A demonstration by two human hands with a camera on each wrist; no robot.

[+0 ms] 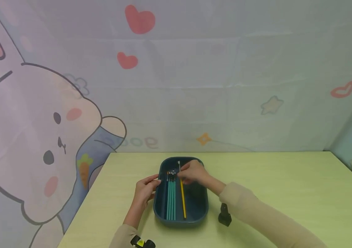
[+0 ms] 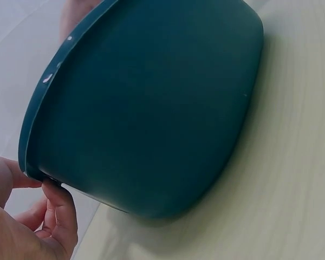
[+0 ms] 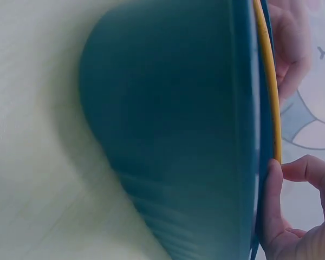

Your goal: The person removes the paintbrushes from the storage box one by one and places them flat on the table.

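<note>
A dark teal tray (image 1: 197, 206), oblong with rounded corners, stands upright on the bench (image 1: 272, 193), the left hand (image 1: 146, 188) gripping its left rim. Inside, slim green brushes (image 1: 171, 199) lie side by side — bristles toward the far end. Just right of them is a yellow brush (image 1: 183, 201), pale-tipped, nearly parallel — pinched toward its bristle end by the right hand (image 1: 194, 171).

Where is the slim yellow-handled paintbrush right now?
In the head view, the yellow-handled paintbrush is pinched in the person's right hand over the dark teal, rounded-rectangular tray, just right of the slim green-handled brushes.
</note>
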